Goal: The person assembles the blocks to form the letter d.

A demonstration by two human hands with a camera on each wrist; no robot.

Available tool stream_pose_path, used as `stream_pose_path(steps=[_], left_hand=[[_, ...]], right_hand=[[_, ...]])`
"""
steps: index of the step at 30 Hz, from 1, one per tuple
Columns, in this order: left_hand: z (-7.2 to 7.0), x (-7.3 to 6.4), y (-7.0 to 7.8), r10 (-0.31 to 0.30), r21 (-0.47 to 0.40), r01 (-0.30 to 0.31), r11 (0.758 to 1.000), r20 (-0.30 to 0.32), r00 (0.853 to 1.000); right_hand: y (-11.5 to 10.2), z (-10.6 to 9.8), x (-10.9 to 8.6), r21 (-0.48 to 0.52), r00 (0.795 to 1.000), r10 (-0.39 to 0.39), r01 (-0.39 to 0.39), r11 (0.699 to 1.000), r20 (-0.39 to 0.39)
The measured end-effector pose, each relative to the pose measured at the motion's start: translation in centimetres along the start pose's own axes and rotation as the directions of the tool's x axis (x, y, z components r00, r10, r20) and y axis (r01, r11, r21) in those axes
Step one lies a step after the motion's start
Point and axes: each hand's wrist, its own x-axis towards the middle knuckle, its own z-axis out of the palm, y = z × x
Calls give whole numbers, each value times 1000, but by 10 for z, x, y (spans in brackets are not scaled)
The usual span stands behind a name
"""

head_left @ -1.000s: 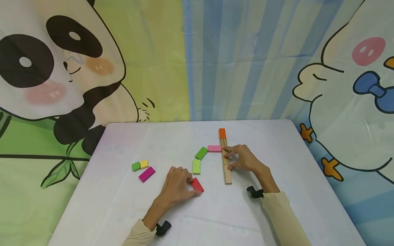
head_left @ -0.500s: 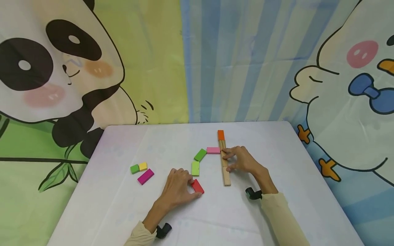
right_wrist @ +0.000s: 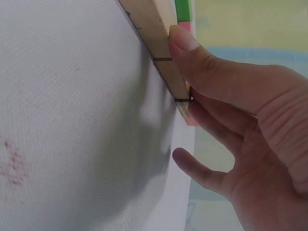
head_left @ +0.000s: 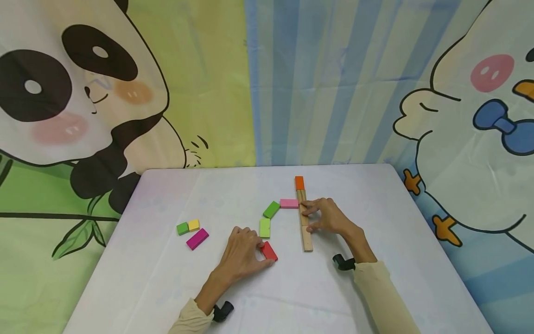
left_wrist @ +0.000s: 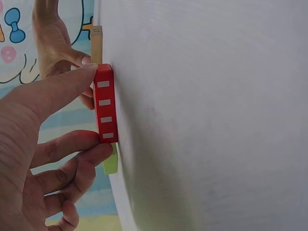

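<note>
My left hand (head_left: pixel 238 255) pinches a red block (head_left: pixel 270 251) between thumb and fingertips, low over the table. White marks dot its side in the left wrist view. Just beyond it stands a lime block (head_left: pixel 264 228), then a green block (head_left: pixel 271 209) and a pink block (head_left: pixel 289 204), making a curve. The pink one meets a straight row of plain wooden blocks (head_left: pixel 306 240) with an orange block (head_left: pixel 299 183) at its far end. My right hand (head_left: pixel 331 217) rests thumb and fingertips along that row; in the right wrist view the thumb (right_wrist: pixel 185 41) lies on its upper edge.
To the left on the white table (head_left: pixel 137 278) lie a small green block (head_left: pixel 182 228), a yellow block (head_left: pixel 193 225) and a magenta block (head_left: pixel 197 239). A cartoon-printed curtain (head_left: pixel 208 83) hangs behind the table.
The red block has shifted very slightly right and away from me with my left hand. My right hand keeps its place on the wooden row.
</note>
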Motion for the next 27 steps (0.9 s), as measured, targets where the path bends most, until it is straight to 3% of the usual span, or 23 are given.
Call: stream_pose_path(steps=[14,27], left_hand=[[1,-2,0,16,-37,-17,999,-41,999],[0,1,1,4,-46,-5,999,-22,1000]], right_hand=[[3,3,-2,13,1000,-6,6,1000,-9],[0,0,-1,-11,1000,3,-4,1000,-15]])
